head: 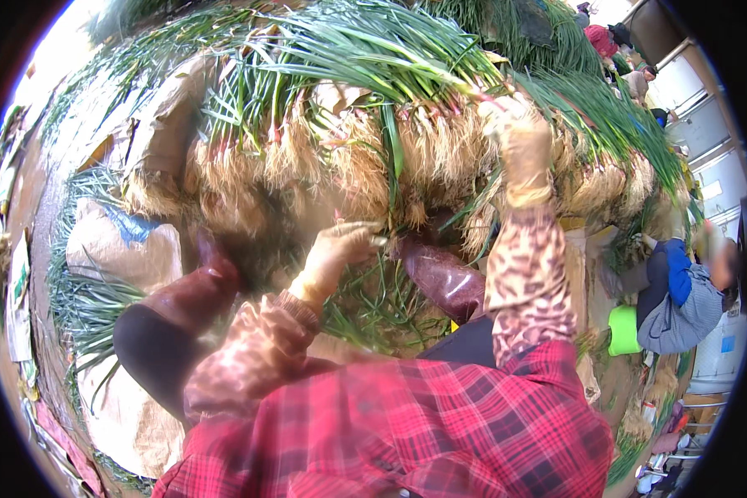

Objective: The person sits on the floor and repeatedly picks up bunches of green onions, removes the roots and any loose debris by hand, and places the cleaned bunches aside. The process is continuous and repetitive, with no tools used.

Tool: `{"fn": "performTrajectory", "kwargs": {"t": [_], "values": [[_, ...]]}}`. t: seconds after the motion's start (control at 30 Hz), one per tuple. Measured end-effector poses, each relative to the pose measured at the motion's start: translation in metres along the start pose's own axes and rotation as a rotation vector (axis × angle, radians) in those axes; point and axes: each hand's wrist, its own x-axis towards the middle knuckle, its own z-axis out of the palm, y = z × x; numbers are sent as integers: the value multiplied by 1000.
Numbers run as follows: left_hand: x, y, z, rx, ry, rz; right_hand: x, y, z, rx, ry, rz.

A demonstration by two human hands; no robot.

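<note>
My right hand, in a pale yellow glove, is closed around the base of a green onion stalk. Its long leaves point up and left over a large heap of green onions. Below it hang the tan, stringy roots of the heap. My left hand, gloved the same way, is lower, between my knees, its fingertips near some loose leaves and roots. Blur hides whether it holds anything. Loose green leaves lie on the ground beneath it.
My maroon boots stand either side of the leaf litter. Pale sacks and more green onions lie left. At right, a person in blue sleeves sits on a bright green seat. Other people are farther back.
</note>
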Motion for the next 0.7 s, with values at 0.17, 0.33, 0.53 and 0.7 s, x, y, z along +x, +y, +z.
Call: {"fn": "performTrajectory", "kwargs": {"t": [0.17,0.33,0.53,0.7], "values": [[1,7,11,-95,-53,-4,-86,-26,20,-49,-359,376],[-4,-4,-1,-552,-39,-138,-172,-51,41,510,-306,199],[-24,-26,-18,-465,65,-204,-220,-93,79,1552,-1010,1070],[-41,-21,-14,-308,286,-89,-179,-95,137,1724,-1309,649]]}}
